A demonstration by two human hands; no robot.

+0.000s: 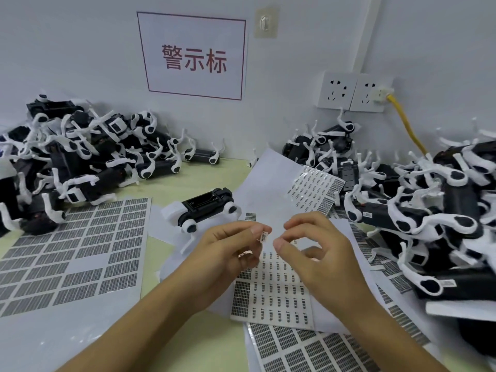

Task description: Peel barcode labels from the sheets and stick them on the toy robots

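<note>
The left hand (230,245) pinches one small barcode label (264,235) between thumb and fingertips, held above the middle of the table (204,181); the right hand (316,245) hovers just beside it, fingers curled, grasping nothing. One toy robot (206,208) lies alone behind the hands, with two heaps of them (too tangled to count) at the table's left (80,157) and right (429,200) edges. At least four label sheets (72,251) cover the pale green top. On the white wall hang one red-bordered sign (193,55) and two sockets (354,91), one taking a yellow cable (408,124)
</note>
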